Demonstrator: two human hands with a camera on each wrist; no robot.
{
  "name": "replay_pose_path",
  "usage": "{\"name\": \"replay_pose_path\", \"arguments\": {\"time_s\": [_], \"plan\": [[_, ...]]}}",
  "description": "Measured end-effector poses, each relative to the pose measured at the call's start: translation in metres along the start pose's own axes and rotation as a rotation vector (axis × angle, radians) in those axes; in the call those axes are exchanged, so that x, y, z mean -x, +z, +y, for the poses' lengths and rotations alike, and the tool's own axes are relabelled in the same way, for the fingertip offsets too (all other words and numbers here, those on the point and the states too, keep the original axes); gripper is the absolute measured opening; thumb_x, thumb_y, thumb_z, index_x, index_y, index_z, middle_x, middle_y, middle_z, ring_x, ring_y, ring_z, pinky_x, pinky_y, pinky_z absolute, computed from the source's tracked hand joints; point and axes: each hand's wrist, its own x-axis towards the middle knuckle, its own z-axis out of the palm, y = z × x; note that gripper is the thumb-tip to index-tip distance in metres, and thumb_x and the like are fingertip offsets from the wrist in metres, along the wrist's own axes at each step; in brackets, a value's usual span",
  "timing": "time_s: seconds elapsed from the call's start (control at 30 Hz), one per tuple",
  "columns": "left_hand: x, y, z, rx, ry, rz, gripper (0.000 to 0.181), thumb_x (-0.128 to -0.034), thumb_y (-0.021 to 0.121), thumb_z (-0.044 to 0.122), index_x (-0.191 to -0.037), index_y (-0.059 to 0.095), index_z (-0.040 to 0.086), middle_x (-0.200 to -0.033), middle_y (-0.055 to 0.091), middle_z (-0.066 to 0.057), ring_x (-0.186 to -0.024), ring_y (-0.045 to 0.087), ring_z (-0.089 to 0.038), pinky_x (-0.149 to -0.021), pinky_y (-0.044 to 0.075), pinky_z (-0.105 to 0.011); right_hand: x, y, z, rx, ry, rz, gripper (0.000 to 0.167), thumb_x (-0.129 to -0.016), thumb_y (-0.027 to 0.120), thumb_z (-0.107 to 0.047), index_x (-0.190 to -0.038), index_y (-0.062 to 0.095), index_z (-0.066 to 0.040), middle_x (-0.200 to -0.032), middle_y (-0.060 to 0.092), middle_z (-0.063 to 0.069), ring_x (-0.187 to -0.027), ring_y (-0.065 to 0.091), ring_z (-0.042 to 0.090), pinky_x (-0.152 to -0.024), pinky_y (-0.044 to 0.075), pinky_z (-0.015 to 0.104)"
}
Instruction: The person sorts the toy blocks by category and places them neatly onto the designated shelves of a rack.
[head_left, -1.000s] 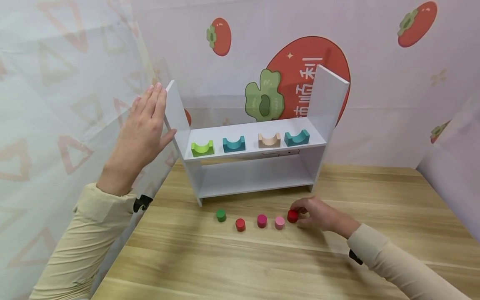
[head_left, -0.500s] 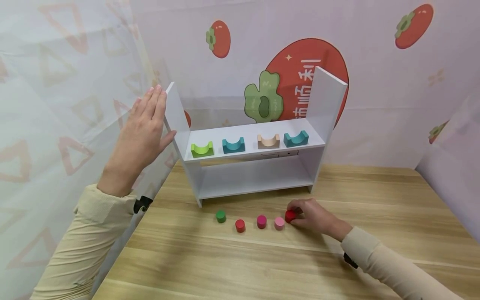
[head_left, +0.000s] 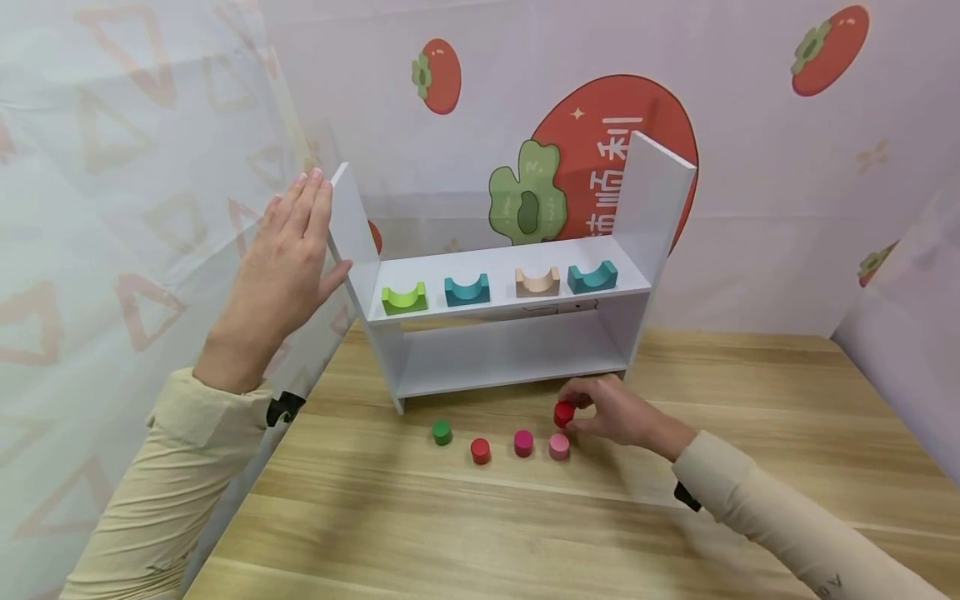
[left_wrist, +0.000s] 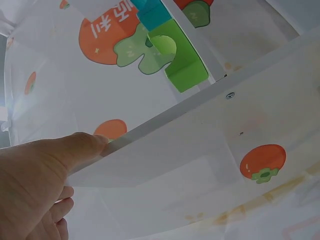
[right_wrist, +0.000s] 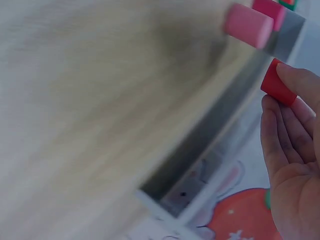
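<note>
My left hand lies with straight fingers against the left side panel of the white shelf; the left wrist view shows its thumb on the panel's edge. My right hand pinches a red cylinder between thumb and fingers, just behind the pink cylinder. In the right wrist view the red cylinder is held at the fingertips. A magenta cylinder, another red one and a green one stand on the table to the left.
On the upper board stand a lime block, a teal block, a beige block and another teal block, each with a curved hollow on top. A printed cloth hangs behind the wooden table.
My right hand has moved left and toward the shelf with the red cylinder, which stood right of the pink one before. My left hand has stayed in place.
</note>
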Motion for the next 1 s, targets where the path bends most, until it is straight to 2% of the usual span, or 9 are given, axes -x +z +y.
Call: {"name": "replay_pose_path", "arguments": {"time_s": [0.33,0.67,1.0], "plan": [[0.002,-0.002,0.0,0.006,-0.002,-0.005,0.097,-0.0924,0.08,0.012,-0.165,0.019,-0.008,-0.174,0.023,-0.026,-0.163,0.022,-0.042,-0.131,0.023,-0.061,-0.041,-0.007,-0.038,0.011,-0.074,0.01,0.03,-0.086,0.087,-0.011,-0.115,0.076,-0.01,-0.104,0.079,-0.001,-0.096,0.076,0.014,-0.088,0.065,0.036],[0.0,-0.001,0.0,0.005,0.002,-0.015,0.095,-0.0938,0.079,0.013,-0.164,0.019,-0.008,-0.174,0.022,-0.026,-0.163,0.021,-0.042,-0.131,0.023,-0.06,-0.082,0.015,-0.062,-0.033,-0.111,-0.027,0.03,-0.088,0.085,-0.012,-0.117,0.077,-0.01,-0.109,0.08,0.001,-0.1,0.077,0.011,-0.092,0.063,0.028],[0.001,0.0,0.0,-0.001,0.001,-0.001,0.094,-0.0932,0.079,0.012,-0.164,0.021,-0.008,-0.173,0.024,-0.027,-0.163,0.023,-0.042,-0.131,0.023,-0.06,-0.119,0.033,-0.08,-0.057,-0.133,-0.044,0.031,-0.09,0.084,-0.012,-0.12,0.077,-0.011,-0.114,0.08,0.002,-0.106,0.077,0.016,-0.096,0.063,0.037]]}}
